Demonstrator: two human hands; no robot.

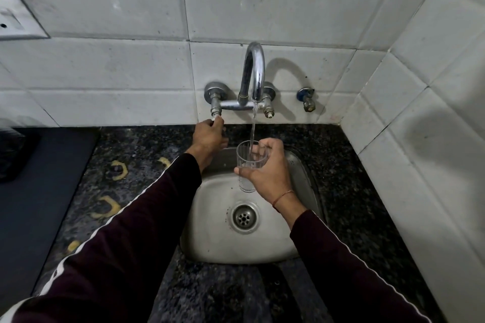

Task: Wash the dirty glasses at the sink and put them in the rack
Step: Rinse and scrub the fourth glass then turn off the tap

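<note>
From the head view, the right hand [267, 168] grips a clear glass [250, 165] upright over the steel sink [217, 241], thumb curled across the near side of the glass and the fingers wrapped round its far side near the rim, so the glass sits between thumb and fingers. A thin stream of water [253, 126] falls from the curved tap spout [253, 71] into the glass's open mouth. The left hand [208, 136] reaches up to the left tap valve [215, 115], its fingers curled round the valve's lower end.

Clear ribbed glass [248, 165], shiny chrome tap [253, 73], brushed steel sink [210, 217], speckled polished stone counter [354, 191]
</note>
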